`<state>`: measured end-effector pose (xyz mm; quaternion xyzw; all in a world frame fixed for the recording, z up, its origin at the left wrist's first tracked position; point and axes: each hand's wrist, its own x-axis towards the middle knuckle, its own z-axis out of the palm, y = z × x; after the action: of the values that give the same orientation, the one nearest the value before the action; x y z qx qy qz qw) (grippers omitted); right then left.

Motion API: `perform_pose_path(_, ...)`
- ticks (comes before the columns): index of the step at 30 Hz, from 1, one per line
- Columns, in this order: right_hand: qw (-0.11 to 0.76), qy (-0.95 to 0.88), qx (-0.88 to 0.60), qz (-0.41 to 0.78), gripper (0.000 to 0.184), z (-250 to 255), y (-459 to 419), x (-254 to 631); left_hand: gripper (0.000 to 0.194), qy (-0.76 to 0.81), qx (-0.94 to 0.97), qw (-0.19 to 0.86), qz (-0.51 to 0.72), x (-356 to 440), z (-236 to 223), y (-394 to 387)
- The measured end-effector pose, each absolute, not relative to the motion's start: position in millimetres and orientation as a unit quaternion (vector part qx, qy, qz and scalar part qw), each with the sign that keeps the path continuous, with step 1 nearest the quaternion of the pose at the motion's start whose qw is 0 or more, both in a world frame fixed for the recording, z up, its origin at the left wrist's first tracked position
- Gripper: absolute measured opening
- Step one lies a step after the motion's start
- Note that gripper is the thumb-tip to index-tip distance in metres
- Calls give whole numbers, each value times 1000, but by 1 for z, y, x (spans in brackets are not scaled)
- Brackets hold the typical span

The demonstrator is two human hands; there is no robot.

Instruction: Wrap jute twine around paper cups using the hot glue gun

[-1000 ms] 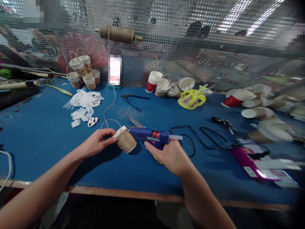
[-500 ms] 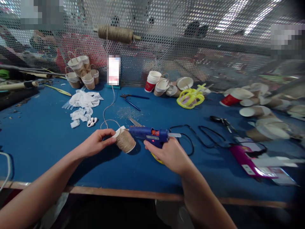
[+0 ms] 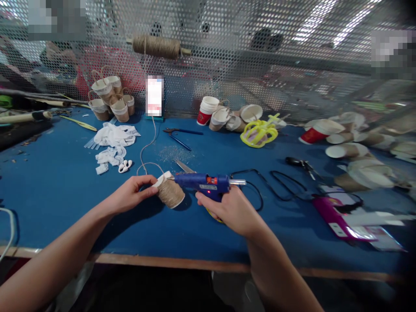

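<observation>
My left hand (image 3: pixel 131 193) grips a paper cup wrapped in brown twine (image 3: pixel 169 192), lying on its side on the blue table (image 3: pixel 58 190). A loose strand of twine (image 3: pixel 147 149) runs from the cup up to a twine spool (image 3: pixel 156 46) on the mesh wall. My right hand (image 3: pixel 231 210) is closed round the handle of a blue hot glue gun (image 3: pixel 203 183). Its nozzle touches the cup near the white rim. The gun's black cord (image 3: pixel 260 190) loops away to the right.
Scissors (image 3: pixel 183 166) lie just behind the cup. Finished twine cups (image 3: pixel 110 97) stand at the back left, white lace scraps (image 3: pixel 112 141) nearby. Paper cups (image 3: pixel 224 116), a yellow frame (image 3: pixel 259 134), pliers (image 3: pixel 182 134), black scissors (image 3: pixel 302 167) and a pink packet (image 3: pixel 341 219) lie right.
Nothing has clearly moved; both hands keep their hold and the glue gun's nozzle stays at the cup.
</observation>
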<state>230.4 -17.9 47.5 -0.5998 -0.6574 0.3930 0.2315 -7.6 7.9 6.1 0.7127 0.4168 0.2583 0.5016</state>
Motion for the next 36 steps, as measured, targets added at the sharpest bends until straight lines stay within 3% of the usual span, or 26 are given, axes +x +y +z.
perform_pose_path(36, 234, -656, -594, 403, 23, 50, -19, 228, 17, 411, 708, 508, 267, -7, 4, 8)
